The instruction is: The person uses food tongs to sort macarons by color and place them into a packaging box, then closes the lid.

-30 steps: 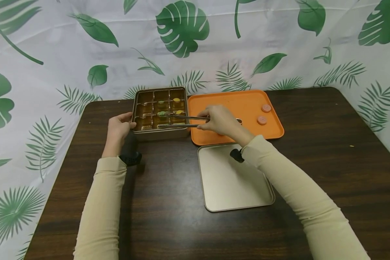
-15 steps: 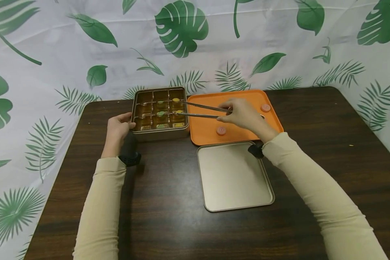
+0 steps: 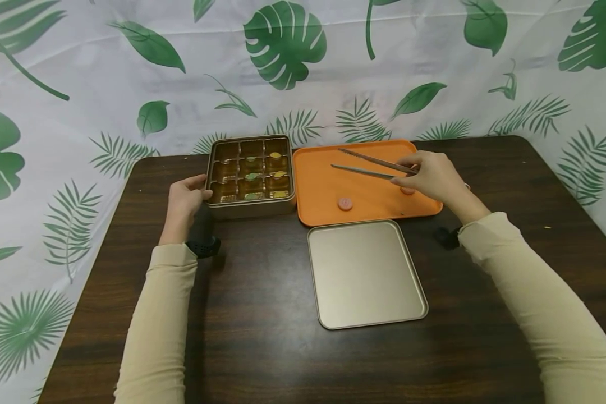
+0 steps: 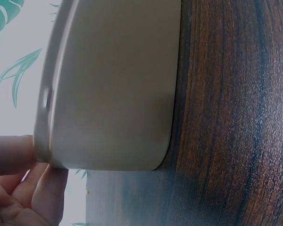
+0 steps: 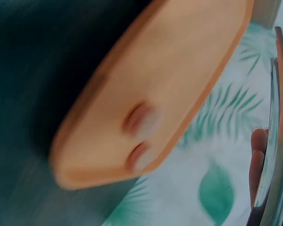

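In the head view, my left hand (image 3: 186,196) grips the left edge of a square metal tin (image 3: 252,211). The left wrist view shows thumb and fingers at the corner of the tin's rim (image 4: 45,117). A brown divided insert (image 3: 225,150) fills the tin, with green pieces (image 3: 253,176) and yellow pieces (image 3: 275,155) in its middle and right columns. My right hand (image 3: 434,175) holds metal tongs (image 3: 373,161) over the orange tray (image 3: 318,174), tips apart with nothing between them. A pink round piece (image 3: 345,203) lies near the tray's front edge; another (image 3: 407,191) is partly hidden below the hand.
A shallow square metal lid (image 3: 366,275) lies on the dark wooden table (image 3: 252,314) in front of the tray. Behind the table hangs a white cloth (image 3: 353,67) with green leaf prints. The tray stands close beside the tin's right wall.
My right hand has moved right with the tongs, from over the tin to over the tray's right part. The pink piece near the front edge has come into view. My left hand stays put.
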`<action>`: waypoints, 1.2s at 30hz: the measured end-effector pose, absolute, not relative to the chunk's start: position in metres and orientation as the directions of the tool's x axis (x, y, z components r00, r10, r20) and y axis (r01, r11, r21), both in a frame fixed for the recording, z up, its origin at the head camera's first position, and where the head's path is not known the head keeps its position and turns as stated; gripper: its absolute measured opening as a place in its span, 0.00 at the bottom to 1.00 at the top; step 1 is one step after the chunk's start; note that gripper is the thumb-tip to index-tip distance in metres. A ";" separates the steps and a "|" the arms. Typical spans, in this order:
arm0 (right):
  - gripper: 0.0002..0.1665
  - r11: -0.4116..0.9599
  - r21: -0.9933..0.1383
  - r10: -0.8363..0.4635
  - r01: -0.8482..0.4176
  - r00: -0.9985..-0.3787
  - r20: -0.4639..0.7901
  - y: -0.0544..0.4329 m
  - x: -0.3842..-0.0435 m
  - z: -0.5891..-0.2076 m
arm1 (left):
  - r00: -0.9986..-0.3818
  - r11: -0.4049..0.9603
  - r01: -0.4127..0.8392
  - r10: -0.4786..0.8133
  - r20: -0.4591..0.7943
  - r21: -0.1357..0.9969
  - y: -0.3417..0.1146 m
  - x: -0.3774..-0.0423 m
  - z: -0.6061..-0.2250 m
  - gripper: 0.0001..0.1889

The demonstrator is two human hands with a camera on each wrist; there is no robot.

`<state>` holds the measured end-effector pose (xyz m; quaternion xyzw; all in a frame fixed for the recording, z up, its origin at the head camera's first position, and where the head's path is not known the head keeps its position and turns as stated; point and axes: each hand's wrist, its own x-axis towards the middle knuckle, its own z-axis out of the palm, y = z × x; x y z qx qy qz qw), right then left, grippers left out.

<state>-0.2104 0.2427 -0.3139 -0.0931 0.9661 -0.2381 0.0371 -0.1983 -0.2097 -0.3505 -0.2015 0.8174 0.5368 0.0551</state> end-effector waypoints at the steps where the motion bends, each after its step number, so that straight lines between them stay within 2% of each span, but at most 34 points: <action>1: 0.31 0.873 -0.463 -0.186 -0.153 -0.982 -0.028 0.249 -0.210 -0.315 | -0.912 0.343 -0.390 -0.271 -0.308 0.855 -0.210 -0.198 -0.351 0.28; 14: 0.31 0.922 -0.377 -0.094 -0.086 -0.996 -0.004 0.315 -0.202 -0.332 | -0.914 0.342 -0.385 -0.269 -0.304 0.857 -0.211 -0.201 -0.352 0.28; 36: 0.36 0.967 -0.256 0.005 0.012 -1.000 -0.028 0.363 -0.193 -0.346 | -0.917 0.329 -0.381 -0.257 -0.307 0.864 -0.210 -0.198 -0.351 0.28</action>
